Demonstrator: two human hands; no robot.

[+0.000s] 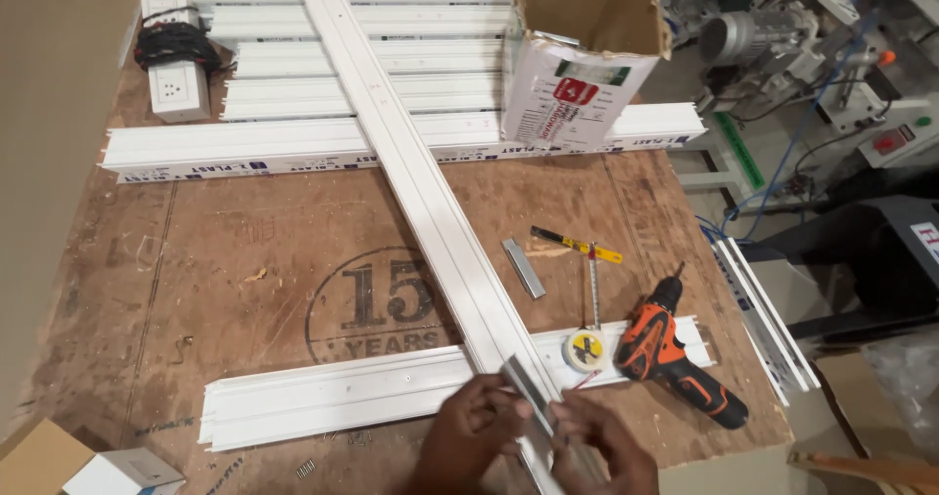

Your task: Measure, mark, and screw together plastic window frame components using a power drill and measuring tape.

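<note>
A small flat grey metal strip (525, 382) is pinched between both hands, right on top of the long white plastic channel (430, 202) that runs diagonally across the wooden table (245, 260). The left hand (468, 434) has its fingers curled around the strip's lower end, and the right hand (599, 444) closes on it from the other side, both hands resting against the near end of the channel. Under the channel at this end lies a shorter white channel piece (342, 397), crossing it. Just to the right of the long channel sit a roll of tape (585, 350), an orange and black cordless drill (675, 363), a second grey metal strip (523, 267), a yellow-handled knife (577, 245) and a thin metal rod (594, 285). At the channel's far end more white channels (372, 84) are stacked, with an open cardboard box (577, 55) to its right and a white socket box wrapped with black cable (176, 60) to its left
</note>
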